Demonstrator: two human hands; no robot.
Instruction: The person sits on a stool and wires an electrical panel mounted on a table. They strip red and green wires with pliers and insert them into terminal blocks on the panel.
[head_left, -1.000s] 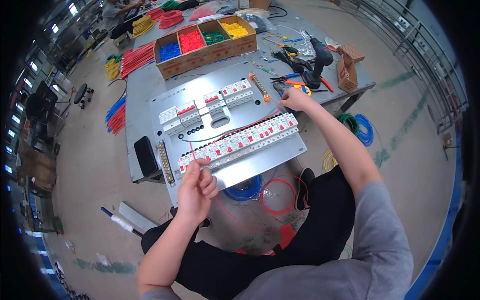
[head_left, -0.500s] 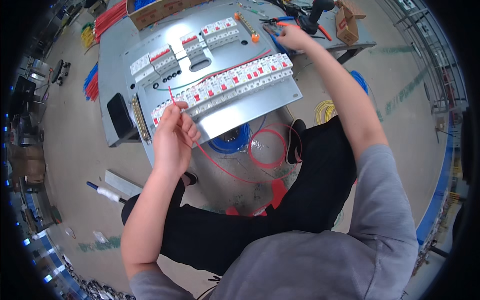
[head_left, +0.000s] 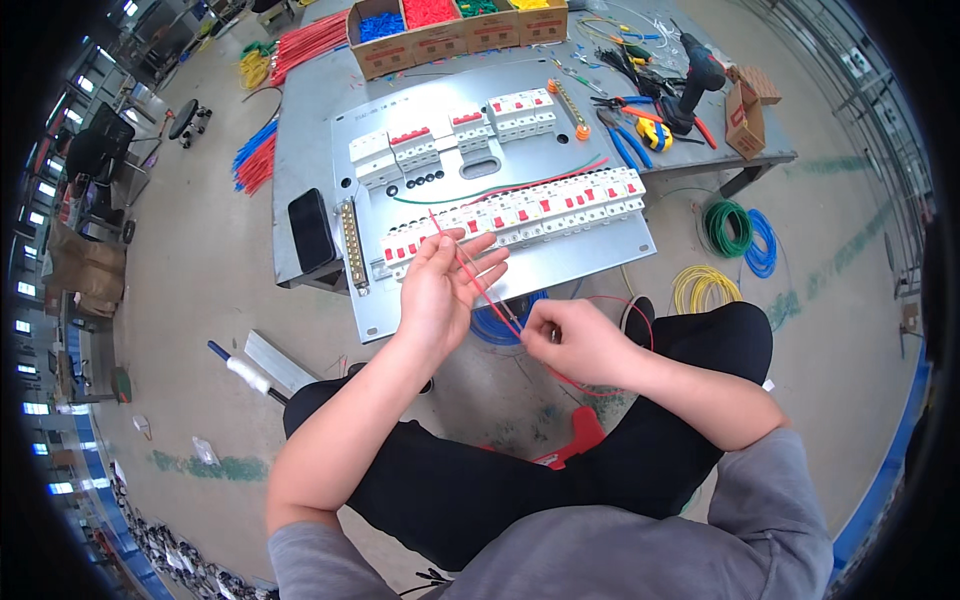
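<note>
I sit on the floor before a low grey table with a metal mounting plate [head_left: 590, 265] on it. A long row of white breakers with red levers [head_left: 520, 215] runs across the plate. My left hand [head_left: 445, 285] pinches a thin red wire [head_left: 480, 282] near its upper end, just in front of the breaker row. My right hand [head_left: 575, 340] grips the same wire lower down, beside my knee. The wire runs on in a loop behind my right hand.
More breakers [head_left: 450, 135] sit higher on the plate, a black phone [head_left: 312, 230] at its left. A cardboard box of coloured pieces [head_left: 455, 22], pliers [head_left: 620, 135] and a drill [head_left: 695, 75] lie at the back. Green [head_left: 728, 228], blue [head_left: 765, 245] and yellow [head_left: 700, 288] wire coils lie on the floor.
My right hand has come back from the tools at the table's far right and taken hold of the red wire. My left hand has kept the wire.
</note>
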